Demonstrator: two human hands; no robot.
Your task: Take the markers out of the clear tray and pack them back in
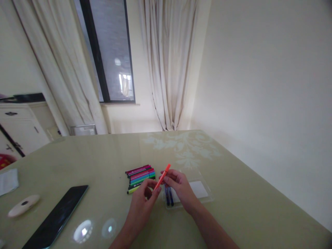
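Note:
An orange felt-tip pen (164, 175) is held at a slant between both my hands, its capped end pointing up and away. My left hand (144, 197) pinches the lower end, and my right hand (178, 186) grips it closer to the cap. Under my right hand lies a clear plastic case (207, 198) with a white sheet in it. Two dark blue pens (168, 195) rest side by side at the case's left edge. Left of the case, several felt-tip pens (142, 175) in pink, blue, green, black and yellow lie in a row, partly covered by my left hand.
A black tablet or phone (55, 218) lies at the front left of the glossy table (109, 162). Beside it are a white oval object (24, 205) and a folded white cloth or paper (9, 181). A wall (267, 103) runs along the table's right side.

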